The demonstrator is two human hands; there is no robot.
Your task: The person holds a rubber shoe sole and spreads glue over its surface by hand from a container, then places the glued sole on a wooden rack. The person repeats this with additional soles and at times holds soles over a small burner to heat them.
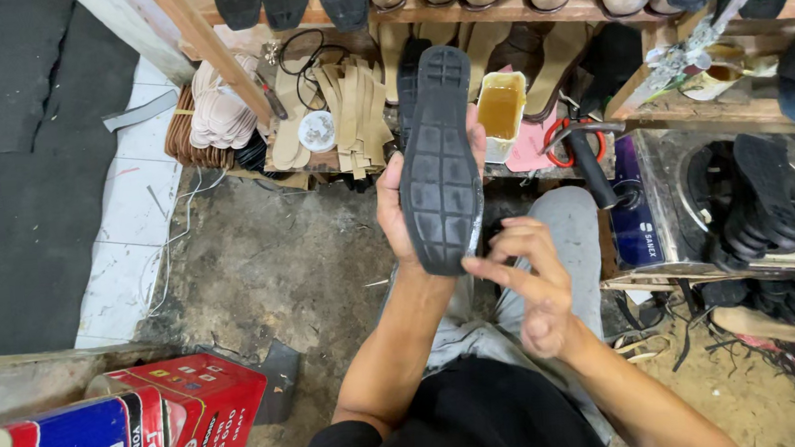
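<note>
Left hand grips the black shoe sole upright from behind while the open right hand hovers beside its lower edge, so press fingertips evenly along that rim, keeping the sole steady.

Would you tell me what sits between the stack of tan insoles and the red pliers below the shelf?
In the head view, the glue tub sits between the tan insoles and red pliers, partly behind the black sole in the left hand.
</note>
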